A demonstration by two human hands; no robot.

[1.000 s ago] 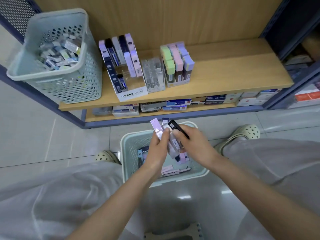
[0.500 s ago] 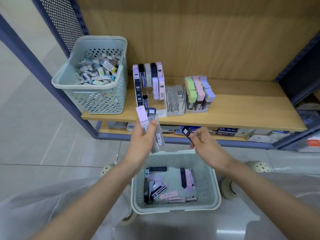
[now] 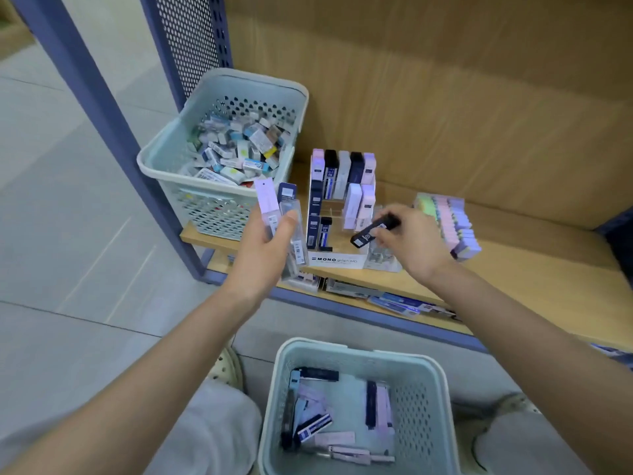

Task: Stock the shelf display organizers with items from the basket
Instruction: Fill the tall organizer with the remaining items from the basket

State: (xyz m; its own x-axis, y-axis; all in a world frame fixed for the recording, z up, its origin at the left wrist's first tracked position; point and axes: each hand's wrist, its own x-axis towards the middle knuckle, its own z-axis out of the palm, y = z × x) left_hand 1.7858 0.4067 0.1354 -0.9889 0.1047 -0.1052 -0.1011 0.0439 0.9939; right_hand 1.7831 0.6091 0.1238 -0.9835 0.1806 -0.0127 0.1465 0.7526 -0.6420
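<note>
My left hand (image 3: 265, 246) grips a small bundle of slim packs (image 3: 282, 222), lilac, navy and clear, just left of the white tiered organizer (image 3: 337, 260). My right hand (image 3: 407, 240) pinches one black pack (image 3: 373, 231) in front of the organizer's lower right slots. Lilac, black and grey packs (image 3: 346, 171) stand in its rows. On the floor between my knees, a pale green basket (image 3: 346, 347) holds several more packs (image 3: 329, 423).
A second pale green basket (image 3: 161, 166) full of small boxes stands on the wooden shelf (image 3: 531, 269) at the left. A clear organizer (image 3: 382, 260) and a pastel box display (image 3: 452, 224) stand right of the white one. A blue upright (image 3: 102, 108) frames the left.
Both hands have risen from the floor basket up to the shelf. The right hand has carried the black pack to the front of the white organizer; the left still holds its bundle.
</note>
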